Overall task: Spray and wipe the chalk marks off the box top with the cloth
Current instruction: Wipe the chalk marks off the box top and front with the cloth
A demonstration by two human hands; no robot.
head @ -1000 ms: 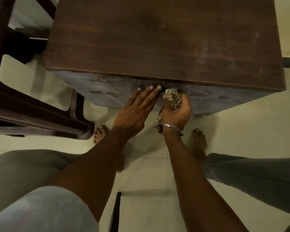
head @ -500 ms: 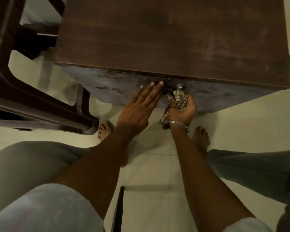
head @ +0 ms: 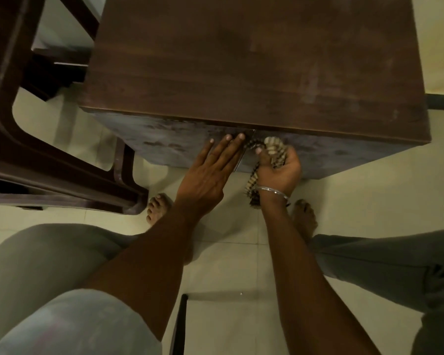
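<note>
A dark brown wooden box (head: pixel 254 62) stands on the floor in front of me, with faint pale smears on the right part of its top. Its front face is dusty grey. My left hand (head: pixel 210 172) lies flat against that front face, fingers straight and together, tips just under the top edge. Right beside it my right hand (head: pixel 280 170) grips a bunched checked cloth (head: pixel 273 149) and presses it against the front face near the centre seam. A tail of cloth hangs below my wrist. No spray bottle is in view.
A dark wooden chair frame (head: pixel 36 160) stands at the left, close to the box's left corner. My bare feet (head: pixel 158 208) rest on pale floor tiles below the box. A thin dark bar (head: pixel 178 326) lies on the floor between my knees.
Both hands stay on the box front. The right hand dipped slightly with the cloth and has come back up near the top edge. The view has shifted a little.
</note>
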